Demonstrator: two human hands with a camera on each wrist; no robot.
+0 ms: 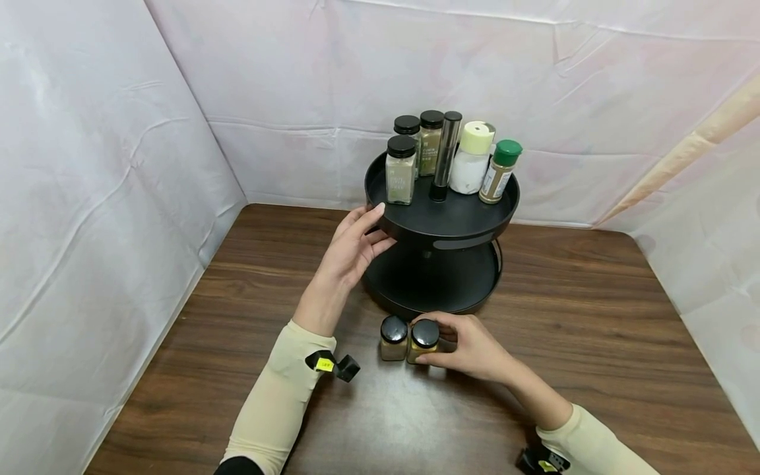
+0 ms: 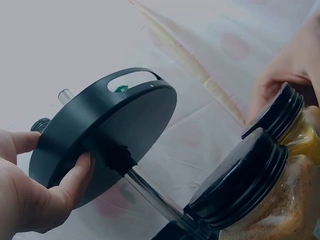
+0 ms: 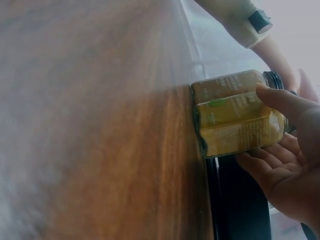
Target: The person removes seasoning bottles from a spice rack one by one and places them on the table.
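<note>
A black two-tier turntable [image 1: 457,221] stands on the wooden table. At the left side of its upper tray, my left hand [image 1: 350,247] holds the rim, thumb above and fingers below, as the left wrist view also shows. My right hand [image 1: 472,346] holds a square glass spice jar [image 3: 240,132] with yellow contents and a black lid, thumb on one side and fingers on the other. This jar stands upright on the table in front of the turntable. Close beside it, on the left, is a spice jar with brownish contents [image 1: 393,349].
On the upper tray are black-lidded spice jars [image 1: 400,175], a slim dark cylinder [image 1: 445,158], a white bottle with a pale yellow cap [image 1: 471,165] and a green-capped spice bottle [image 1: 497,178]. The lower tray [image 1: 427,280] is bare. White cloth walls [image 1: 285,79] surround the table [image 1: 594,343].
</note>
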